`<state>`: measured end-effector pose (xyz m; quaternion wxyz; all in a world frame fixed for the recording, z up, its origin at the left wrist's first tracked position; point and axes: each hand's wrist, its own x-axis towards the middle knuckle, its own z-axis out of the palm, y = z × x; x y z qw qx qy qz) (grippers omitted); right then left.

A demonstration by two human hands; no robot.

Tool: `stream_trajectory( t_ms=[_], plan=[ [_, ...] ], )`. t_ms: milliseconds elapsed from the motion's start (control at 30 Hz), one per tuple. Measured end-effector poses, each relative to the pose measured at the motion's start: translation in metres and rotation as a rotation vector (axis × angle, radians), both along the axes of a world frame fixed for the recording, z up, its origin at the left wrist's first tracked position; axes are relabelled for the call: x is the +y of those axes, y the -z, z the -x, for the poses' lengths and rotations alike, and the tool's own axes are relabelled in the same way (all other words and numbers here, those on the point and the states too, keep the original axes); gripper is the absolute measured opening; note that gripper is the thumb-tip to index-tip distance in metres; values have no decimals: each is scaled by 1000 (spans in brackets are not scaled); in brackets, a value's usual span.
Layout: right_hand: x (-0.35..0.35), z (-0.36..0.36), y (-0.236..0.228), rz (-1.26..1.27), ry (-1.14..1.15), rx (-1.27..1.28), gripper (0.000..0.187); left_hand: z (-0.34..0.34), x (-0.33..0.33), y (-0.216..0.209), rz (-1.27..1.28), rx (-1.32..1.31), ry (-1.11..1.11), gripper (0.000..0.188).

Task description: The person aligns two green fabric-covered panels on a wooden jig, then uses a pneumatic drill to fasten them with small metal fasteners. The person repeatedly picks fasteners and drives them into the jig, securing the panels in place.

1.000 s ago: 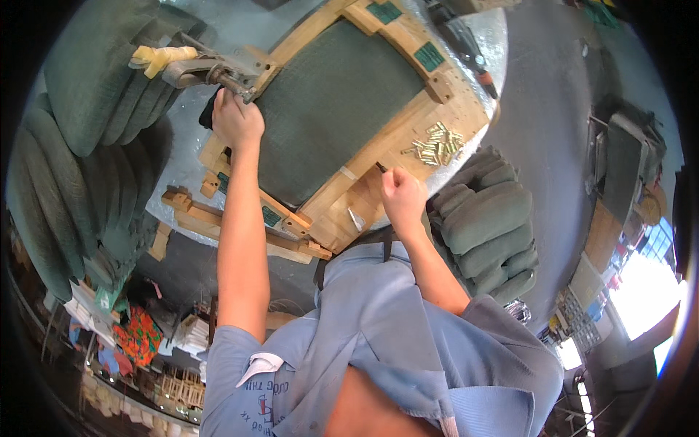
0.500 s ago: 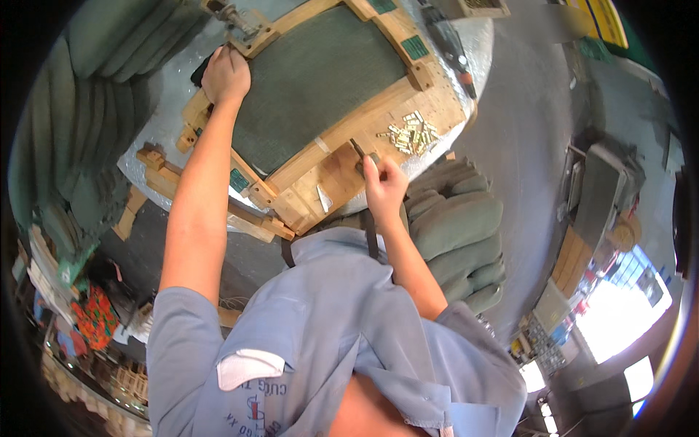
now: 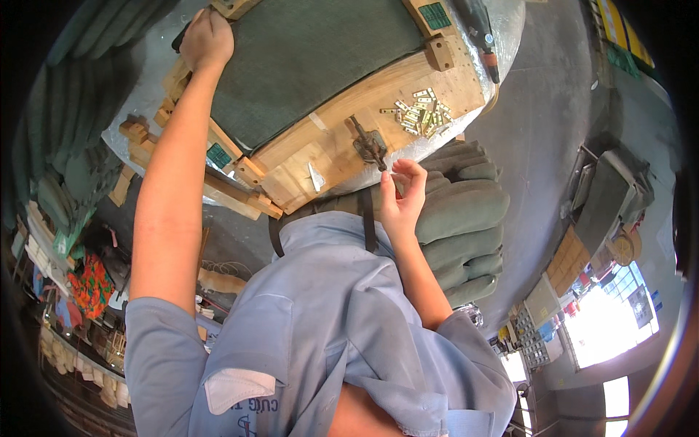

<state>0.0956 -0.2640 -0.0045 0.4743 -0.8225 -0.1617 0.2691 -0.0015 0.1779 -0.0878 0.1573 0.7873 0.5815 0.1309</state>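
At the far left corner of a wooden frame (image 3: 244, 171), my left hand (image 3: 207, 42) is closed on something I cannot make out; a bit of black shows beside its fingers. A dark green padded panel (image 3: 313, 69) lies inside the frame. My right hand (image 3: 403, 200) is just off the near edge of the board (image 3: 459, 91), thumb and forefinger apart and the other fingers curled, apparently holding nothing. Close to its fingertips is a dark metal clamp (image 3: 370, 148) on the board's near edge. Small brass-coloured metal pieces (image 3: 422, 113) lie heaped right of the clamp.
A corded power tool (image 3: 484, 44) lies along the right edge of the plastic-wrapped table. Green cushions are stacked (image 3: 466, 211) on the right below the table, with more cushions (image 3: 51, 138) at the left. Loose wooden pieces (image 3: 142, 138) sit at the table's left side.
My right hand has come off the metal clamp and moved slightly toward me and right. The board and frame sit higher in view; my left hand stays at the far left corner.
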Motion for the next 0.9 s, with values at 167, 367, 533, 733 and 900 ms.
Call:
stream_trajectory(
  t_ms=[167,367,533,733,900],
  plan=[
    [-40,-5,-2,320,-169,22,26,19,16,24,-16,28,-8,50],
    [5,-35,-9,282,-320,-191,30,13,14,26,-77,-12,23,50],
    [69,-48,25,250,-514,-274,25,6,10,23,-184,-53,75,45],
    [80,-51,40,337,-590,-141,29,14,12,28,-249,-55,70,45],
    [71,-32,16,145,-423,-180,65,10,8,23,-257,-64,67,44]
  ],
)
